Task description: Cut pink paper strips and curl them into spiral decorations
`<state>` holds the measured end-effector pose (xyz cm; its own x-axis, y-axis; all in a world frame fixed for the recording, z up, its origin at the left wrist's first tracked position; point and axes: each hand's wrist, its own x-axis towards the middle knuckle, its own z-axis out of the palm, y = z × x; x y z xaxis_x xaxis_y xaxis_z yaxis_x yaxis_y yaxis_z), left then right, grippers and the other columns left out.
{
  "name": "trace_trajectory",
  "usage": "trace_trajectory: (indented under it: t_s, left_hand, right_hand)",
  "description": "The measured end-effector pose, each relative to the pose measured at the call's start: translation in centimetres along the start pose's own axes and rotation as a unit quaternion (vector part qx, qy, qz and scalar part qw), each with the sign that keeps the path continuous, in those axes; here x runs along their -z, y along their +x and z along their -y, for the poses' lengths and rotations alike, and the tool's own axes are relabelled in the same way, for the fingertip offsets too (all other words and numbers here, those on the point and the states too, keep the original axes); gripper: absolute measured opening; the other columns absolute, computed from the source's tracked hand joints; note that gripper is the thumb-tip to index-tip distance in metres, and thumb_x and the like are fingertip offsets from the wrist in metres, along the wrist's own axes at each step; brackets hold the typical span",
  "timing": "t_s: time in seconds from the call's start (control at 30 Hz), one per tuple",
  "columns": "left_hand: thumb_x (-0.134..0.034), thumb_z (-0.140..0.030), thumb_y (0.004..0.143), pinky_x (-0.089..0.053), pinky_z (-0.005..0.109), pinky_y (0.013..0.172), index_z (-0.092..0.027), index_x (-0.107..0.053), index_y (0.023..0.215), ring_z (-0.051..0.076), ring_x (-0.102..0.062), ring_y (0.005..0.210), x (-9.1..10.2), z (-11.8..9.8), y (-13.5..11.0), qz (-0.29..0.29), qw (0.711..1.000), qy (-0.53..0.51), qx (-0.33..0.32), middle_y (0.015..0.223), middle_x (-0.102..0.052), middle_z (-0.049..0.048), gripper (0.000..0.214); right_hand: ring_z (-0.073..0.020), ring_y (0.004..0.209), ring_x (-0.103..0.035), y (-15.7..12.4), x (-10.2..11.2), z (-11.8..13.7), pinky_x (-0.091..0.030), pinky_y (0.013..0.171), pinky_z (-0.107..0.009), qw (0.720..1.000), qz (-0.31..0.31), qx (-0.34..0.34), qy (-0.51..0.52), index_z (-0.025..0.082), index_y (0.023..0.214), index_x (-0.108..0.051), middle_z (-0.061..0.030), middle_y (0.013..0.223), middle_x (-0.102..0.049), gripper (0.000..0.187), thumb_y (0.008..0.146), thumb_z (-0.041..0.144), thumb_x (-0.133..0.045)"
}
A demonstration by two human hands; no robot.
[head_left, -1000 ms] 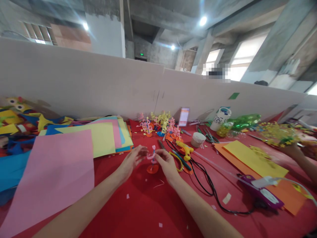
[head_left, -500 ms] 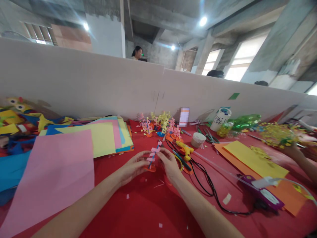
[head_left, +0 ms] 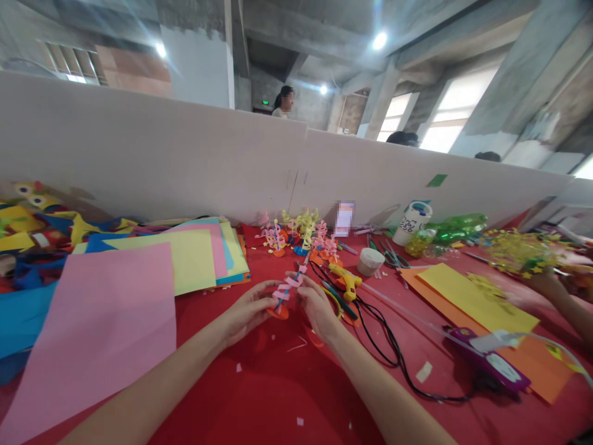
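Both my hands meet over a small paper craft (head_left: 286,293): a blue stick wound with a pink paper strip, standing on a round orange base. My left hand (head_left: 245,310) pinches the orange base from the left. My right hand (head_left: 315,307) grips the pink-wrapped stick near its top, and the stick leans to the right. Behind them, near the partition, stands a cluster of finished paper crafts (head_left: 301,233) in pink and yellow.
Stacked coloured sheets (head_left: 139,272) cover the left of the red table (head_left: 269,395). A yellow glue gun (head_left: 345,278) with a black cable (head_left: 393,352), a paper cup (head_left: 370,261), a bottle (head_left: 413,222) and orange-yellow sheets (head_left: 472,303) lie right. Another person's hand (head_left: 549,284) works at far right.
My left hand closed in from open onto the orange base and lifted the craft off the table. The stick tilted from upright to leaning right. A person behind the partition moved right.
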<state>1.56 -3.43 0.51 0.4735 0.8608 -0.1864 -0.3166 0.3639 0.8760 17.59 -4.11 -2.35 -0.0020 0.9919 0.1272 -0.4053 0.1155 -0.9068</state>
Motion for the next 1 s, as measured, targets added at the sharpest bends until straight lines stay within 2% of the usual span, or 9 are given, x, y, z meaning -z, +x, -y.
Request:
trace_trajectory:
  t_s: [0.23,0.4,0.67,1.0]
  left_hand:
    - [-0.073,-0.016,0.062,-0.043,0.022,0.075,-0.021,-0.063,0.094,0.012,-0.059,0.081,0.0,-0.1,0.2,-0.039,0.999,0.008,-0.012,0.091,-0.065,-0.0001,0.034]
    - [-0.072,-0.018,0.062,-0.044,0.025,0.074,-0.02,-0.062,0.095,0.014,-0.059,0.083,0.3,0.4,0.5,-0.047,0.997,0.037,-0.04,0.092,-0.064,0.0017,0.035]
    - [-0.068,-0.021,0.066,-0.045,0.031,0.08,-0.018,-0.054,0.106,0.017,-0.059,0.086,0.8,1.7,1.1,-0.033,0.98,0.16,-0.115,0.095,-0.063,0.0051,0.042]
    - [-0.063,-0.02,0.067,-0.046,0.037,0.082,-0.02,-0.05,0.106,0.02,-0.059,0.092,1.2,2.4,1.8,-0.018,0.948,0.25,-0.195,0.094,-0.061,0.0056,0.041]
  right_hand:
    - [-0.0184,0.099,-0.057,0.0,0.1,-0.2,-0.041,0.088,-0.03,1.0,-0.009,0.018,-0.003,0.024,0.095,-0.067,-0.002,0.105,-0.066,0.027,0.071,0.036,-0.065]
    - [-0.0165,0.088,-0.059,0.4,-0.1,-0.3,-0.043,0.083,-0.028,0.997,-0.065,0.022,-0.032,0.023,0.087,-0.066,-0.0002,0.091,-0.067,0.031,0.062,0.04,-0.073]
    - [-0.0127,0.07,-0.054,1.0,0.2,-0.8,-0.041,0.07,-0.025,0.992,-0.075,0.072,-0.065,0.019,0.078,-0.063,0.0023,0.072,-0.061,0.027,0.064,0.041,-0.072]
    - [-0.0108,0.068,-0.049,1.2,0.4,-1.1,-0.041,0.07,-0.025,0.993,-0.065,0.09,-0.045,0.02,0.074,-0.054,0.0044,0.071,-0.052,0.026,0.066,0.037,-0.072]
